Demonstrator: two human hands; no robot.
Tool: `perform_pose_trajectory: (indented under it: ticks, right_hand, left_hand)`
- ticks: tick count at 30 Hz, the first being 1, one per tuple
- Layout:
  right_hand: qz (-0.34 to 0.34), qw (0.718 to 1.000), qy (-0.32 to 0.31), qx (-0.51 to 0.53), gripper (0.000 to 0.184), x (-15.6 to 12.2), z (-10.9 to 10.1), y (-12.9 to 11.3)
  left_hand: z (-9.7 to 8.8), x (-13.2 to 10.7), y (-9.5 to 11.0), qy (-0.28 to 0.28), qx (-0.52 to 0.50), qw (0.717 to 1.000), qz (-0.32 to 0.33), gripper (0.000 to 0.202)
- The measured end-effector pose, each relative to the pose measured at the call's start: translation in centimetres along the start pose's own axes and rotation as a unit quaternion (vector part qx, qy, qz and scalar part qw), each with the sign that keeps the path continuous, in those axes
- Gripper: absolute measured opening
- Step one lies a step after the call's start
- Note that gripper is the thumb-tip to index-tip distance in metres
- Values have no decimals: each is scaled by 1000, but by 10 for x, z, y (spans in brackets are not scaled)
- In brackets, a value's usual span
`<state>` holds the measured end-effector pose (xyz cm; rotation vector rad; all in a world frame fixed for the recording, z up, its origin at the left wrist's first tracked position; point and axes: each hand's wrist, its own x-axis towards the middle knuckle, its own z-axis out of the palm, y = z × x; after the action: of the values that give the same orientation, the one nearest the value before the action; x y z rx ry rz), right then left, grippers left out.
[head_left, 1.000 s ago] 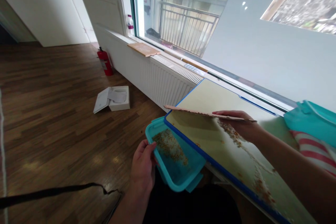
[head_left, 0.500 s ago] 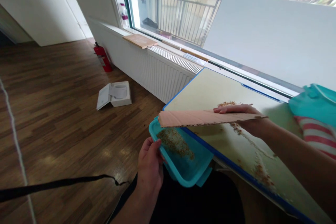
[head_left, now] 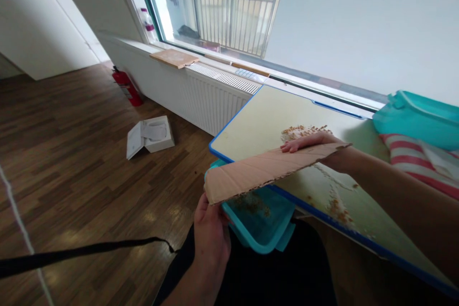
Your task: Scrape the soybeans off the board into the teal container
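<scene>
Cardboard strip (head_left: 265, 174) slants across the front edge of the desk (head_left: 265, 114). Its far end is in the right hand (head_left: 315, 146) and its near, lower end hangs past the desk's blue edge, over the teal tray (head_left: 258, 244). The right grip is closed on that far end: the fingers (head_left: 297, 143) lie together over the strip's upper edge, while the thumb is behind the cardboard and cannot be seen.

The tray sits below the desk edge, just under the strip's low end, with a thin scatter of brown grains (head_left: 253, 201) on its floor. The left hand (head_left: 211, 234) has its grip shut on the tray's near left rim, thumb up against the rim. The strip covers the fingertips, so how far they wrap round cannot be told.

A small heap of loose grains (head_left: 304, 130) lies on the desk just beyond the right hand's fingers, and thin trails of them run along the desk beside the right forearm.

The strip hides the back part of the tray. A teal container (head_left: 416, 117) and a red-striped cloth (head_left: 412, 155) are cut off at the right border. On the wooden floor lie an open white box (head_left: 152, 135) and a black strap (head_left: 89, 251).
</scene>
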<state>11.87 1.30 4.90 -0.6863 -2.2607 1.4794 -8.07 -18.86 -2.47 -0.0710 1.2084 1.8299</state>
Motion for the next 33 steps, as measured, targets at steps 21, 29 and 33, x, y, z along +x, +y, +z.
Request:
perform_pose_trajectory:
  ticks: [21,29,33]
  right_hand:
    - [32,997,9,64,25,-54,19,-23]
    - [101,988,72,95,29,-86,42,-32]
    - [130,982,106,90,34,-103,57,-40]
  left_hand:
    - [8,-40,-44,-47,-3,999,2,20]
    - [10,-60,-66,-83,-27,996,-24,23]
    - [8,-70,-76,-92,-21,995,-36,24]
